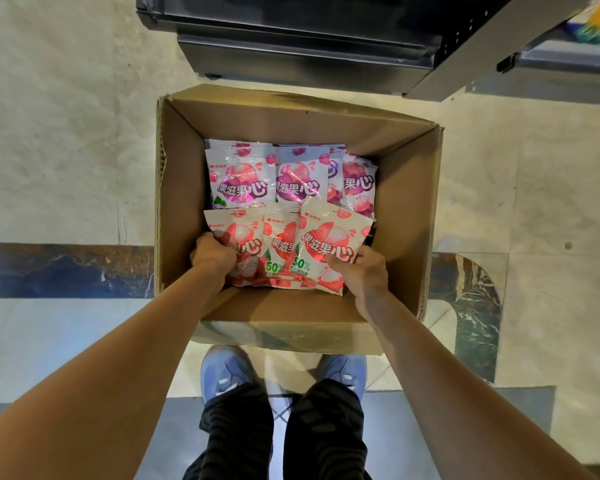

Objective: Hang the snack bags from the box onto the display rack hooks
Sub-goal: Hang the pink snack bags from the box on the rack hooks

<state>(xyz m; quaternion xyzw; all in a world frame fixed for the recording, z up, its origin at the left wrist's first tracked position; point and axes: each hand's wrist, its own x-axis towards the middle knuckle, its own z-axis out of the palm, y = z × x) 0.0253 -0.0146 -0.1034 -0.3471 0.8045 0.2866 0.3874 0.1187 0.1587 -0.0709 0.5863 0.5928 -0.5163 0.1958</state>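
hands (288,261) grip snack bags (326,244) | tops point away | in box (409,209)

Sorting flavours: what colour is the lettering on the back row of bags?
Purple, on the back-row snack bags; head view.

Pink-white snack bags (288,237), brown box (406,216), blue shoes (224,370).

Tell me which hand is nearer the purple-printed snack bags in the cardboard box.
Left. The left hand lies just below the purple-printed snack bags; the right hand is lower and rightward.
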